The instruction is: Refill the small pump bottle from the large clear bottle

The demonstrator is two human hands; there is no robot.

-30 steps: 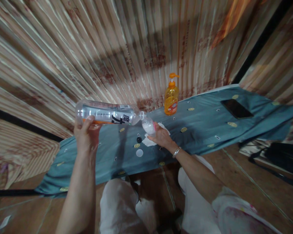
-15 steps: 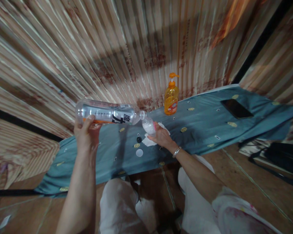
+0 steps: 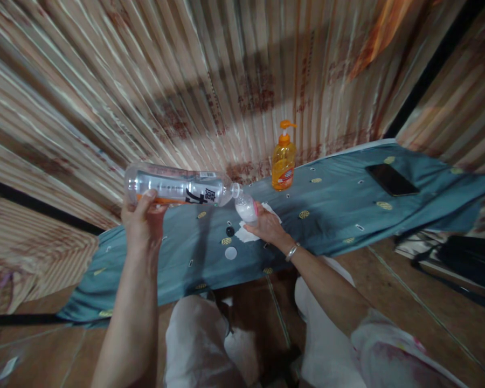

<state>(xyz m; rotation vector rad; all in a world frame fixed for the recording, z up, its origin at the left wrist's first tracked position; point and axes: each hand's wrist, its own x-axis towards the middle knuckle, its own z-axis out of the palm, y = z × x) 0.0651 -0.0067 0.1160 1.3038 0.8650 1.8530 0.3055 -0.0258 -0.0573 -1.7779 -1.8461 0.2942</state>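
My left hand (image 3: 144, 218) is wrapped around the base end of a large clear plastic bottle (image 3: 178, 186), held nearly level with its neck toward the right. The neck meets the mouth of a small clear bottle (image 3: 246, 207), which leans up to the left. My right hand (image 3: 269, 225) is closed around the lower part of that small bottle, where a bit of pink shows. Beneath it lies a crumpled white tissue (image 3: 246, 235). A dark cap (image 3: 230, 231) and a round white disc (image 3: 230, 253) rest on the cloth to the left of the tissue.
A teal patterned cloth (image 3: 327, 210) covers the low surface. An orange pump bottle (image 3: 283, 161) stands upright near the back edge, against the striped curtain (image 3: 210, 97). A black phone (image 3: 392, 179) lies at the right. On the floor at far right is a black bag (image 3: 469, 261).
Almost nothing differs. The large bottle's base end has risen very slightly, and both hands keep their hold with the two bottle mouths together.
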